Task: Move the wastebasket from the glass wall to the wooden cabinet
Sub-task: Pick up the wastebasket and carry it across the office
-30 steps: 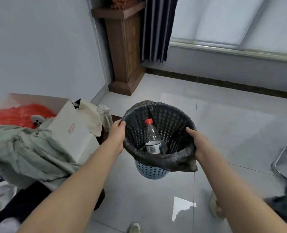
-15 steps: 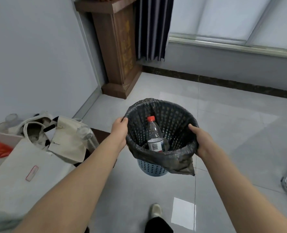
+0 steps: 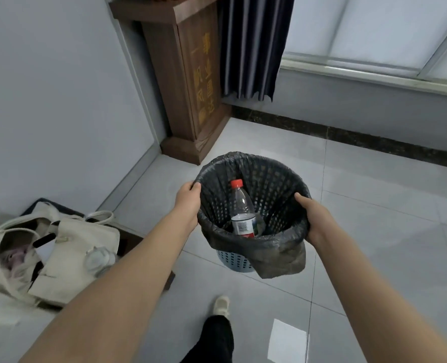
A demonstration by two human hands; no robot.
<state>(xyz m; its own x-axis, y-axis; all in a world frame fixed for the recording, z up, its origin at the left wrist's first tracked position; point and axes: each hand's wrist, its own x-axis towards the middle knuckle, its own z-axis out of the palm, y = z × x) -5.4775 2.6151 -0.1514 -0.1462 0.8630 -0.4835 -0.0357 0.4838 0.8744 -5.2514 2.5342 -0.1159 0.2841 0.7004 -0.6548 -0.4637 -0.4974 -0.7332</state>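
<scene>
Wastebasket [image 3: 243,260] held above the floor [image 3: 374,231], near the cabinet [image 3: 188,74].
Left hand [image 3: 188,203] and right hand [image 3: 310,214] clasp its bag-lined rim on opposite sides; inside stands a red-capped bottle [image 3: 242,209].

Both bare arms reach forward from the bottom corners, forearms angled in toward each other. The left hand [image 3: 188,205] is curled over the near-left rim of the wastebasket [image 3: 269,184], thumb on the outside, fingers [image 3: 195,185] hooked over the edge. The right hand [image 3: 312,218] clamps the right rim, thumb lying along the top, the remaining fingers out of sight beneath. Wrists are level, elbows slightly bent, and the load hangs between the two hands, clear of the floor. Below, one leg in dark trousers steps forward, a pale shoe [image 3: 221,305] planted ahead.
</scene>
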